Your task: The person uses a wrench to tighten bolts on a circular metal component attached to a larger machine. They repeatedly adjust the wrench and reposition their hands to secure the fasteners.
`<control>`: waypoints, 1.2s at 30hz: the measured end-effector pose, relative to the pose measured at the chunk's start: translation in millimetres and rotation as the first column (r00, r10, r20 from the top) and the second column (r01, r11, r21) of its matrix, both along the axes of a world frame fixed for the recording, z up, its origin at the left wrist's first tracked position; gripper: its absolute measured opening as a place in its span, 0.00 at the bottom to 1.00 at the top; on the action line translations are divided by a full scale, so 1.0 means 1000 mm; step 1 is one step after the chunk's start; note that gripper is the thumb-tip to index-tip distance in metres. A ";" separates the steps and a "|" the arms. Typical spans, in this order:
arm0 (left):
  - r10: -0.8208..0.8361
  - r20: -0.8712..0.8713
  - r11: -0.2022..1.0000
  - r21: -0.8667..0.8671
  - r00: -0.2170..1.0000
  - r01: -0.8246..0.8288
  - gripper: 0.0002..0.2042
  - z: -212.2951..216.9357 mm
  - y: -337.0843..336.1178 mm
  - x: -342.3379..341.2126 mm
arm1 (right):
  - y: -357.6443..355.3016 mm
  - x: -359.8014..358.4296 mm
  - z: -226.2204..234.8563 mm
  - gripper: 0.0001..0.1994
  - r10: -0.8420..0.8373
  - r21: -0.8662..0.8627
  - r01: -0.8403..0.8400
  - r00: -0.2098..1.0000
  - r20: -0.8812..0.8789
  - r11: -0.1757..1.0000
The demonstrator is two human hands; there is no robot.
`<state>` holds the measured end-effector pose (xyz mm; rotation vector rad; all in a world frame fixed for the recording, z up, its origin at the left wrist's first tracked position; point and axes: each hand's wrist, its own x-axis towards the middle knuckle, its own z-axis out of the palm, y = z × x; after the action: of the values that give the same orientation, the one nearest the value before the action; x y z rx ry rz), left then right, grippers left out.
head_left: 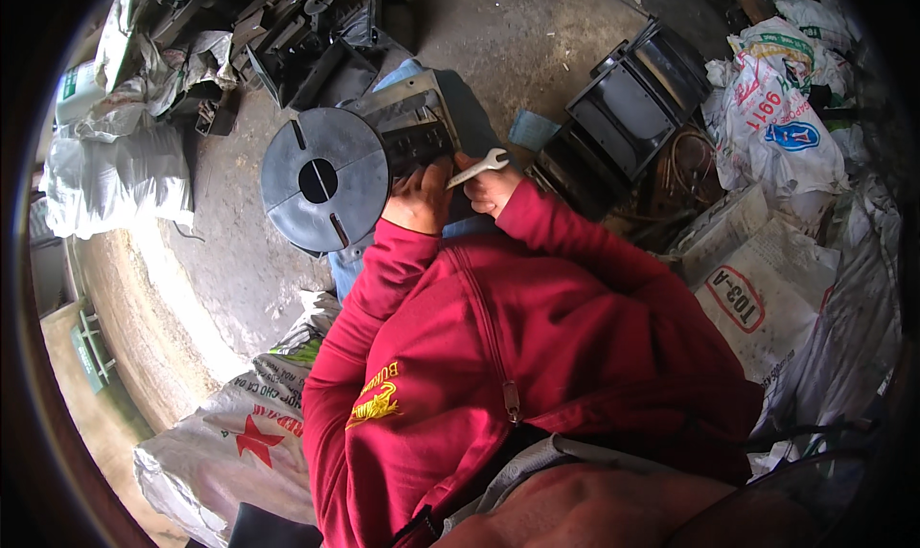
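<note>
A combination wrench (477,168) with a pale metal open jaw lies across my right hand (491,188), whose fingers are closed round it. Its far end runs down toward my left hand (419,199). That hand is curled against the lower edge of a black part (418,146) on a grey metal machine (391,102). What its fingertips hold is hidden. Beside my left hand, a large grey slotted disc (287,171) with a dark round centre is on the left side of the machine. The machine rests over my blue-clad legs (470,107).
Black box-shaped machine housings (628,107) stand on the right. More dark parts (321,45) are piled at the upper left. White sacks (781,117) crowd the right side, and another sack (225,452) lies at the lower left. A plastic bag (120,174) stands far left.
</note>
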<state>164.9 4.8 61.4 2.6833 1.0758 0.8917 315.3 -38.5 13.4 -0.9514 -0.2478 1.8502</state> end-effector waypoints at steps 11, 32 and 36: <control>-0.012 0.043 1.000 -0.007 0.999 0.013 0.13 -0.004 0.000 -0.005 | 0.005 0.009 -0.008 0.15 0.009 -0.079 -0.029 0.971 -0.239 0.996; -0.049 0.079 0.998 -0.039 0.996 0.052 0.14 -0.008 0.003 -0.007 | -0.007 -0.011 -0.010 0.10 -0.163 -0.103 0.150 0.978 -0.133 0.983; -0.014 0.152 0.997 -0.069 0.988 0.024 0.15 -0.006 0.001 -0.008 | -0.006 -0.008 -0.010 0.08 -0.145 -0.078 0.134 0.977 -0.155 0.988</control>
<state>157.1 5.8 55.0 2.5177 1.0272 1.0156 307.8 -44.2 3.8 -0.8380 -0.0197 1.8033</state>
